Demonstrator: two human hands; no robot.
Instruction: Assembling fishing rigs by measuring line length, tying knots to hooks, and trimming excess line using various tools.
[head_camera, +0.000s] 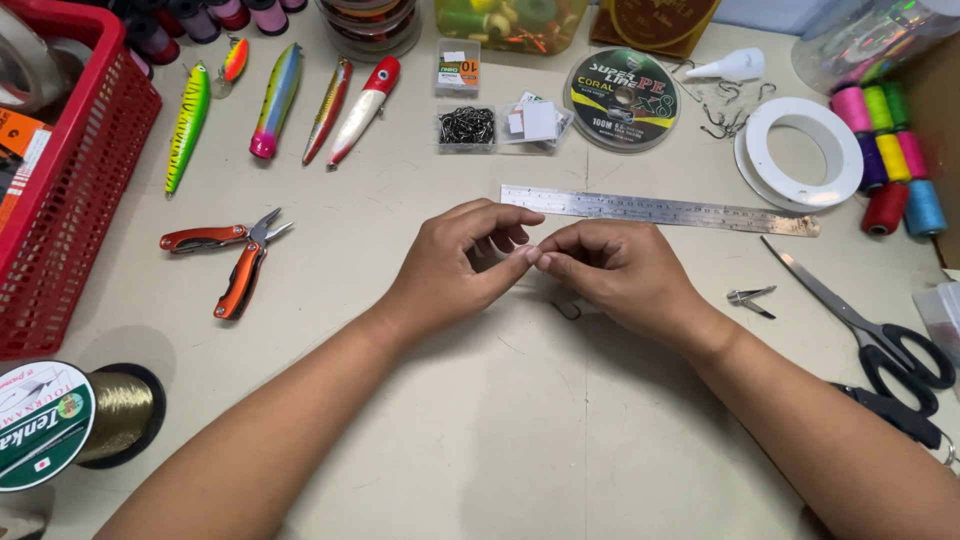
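Nearest, bare tabletop (520, 450) is lying open between the two forearms. The left hand (455, 262) and right hand (625, 268) are meeting fingertip to fingertip at the table's middle, both pinching together on something too small to make out. A small hook (567, 310) is lying just under the right hand. Pliers (235, 262) are sitting well off left, a clipper (750, 298) and scissors (865, 325) right. Just beyond the hands a ruler (660, 210) is running crosswise; behind it, lures (275, 100) and a line spool (622, 98). A red basket (85, 190) is crowding the left edge.
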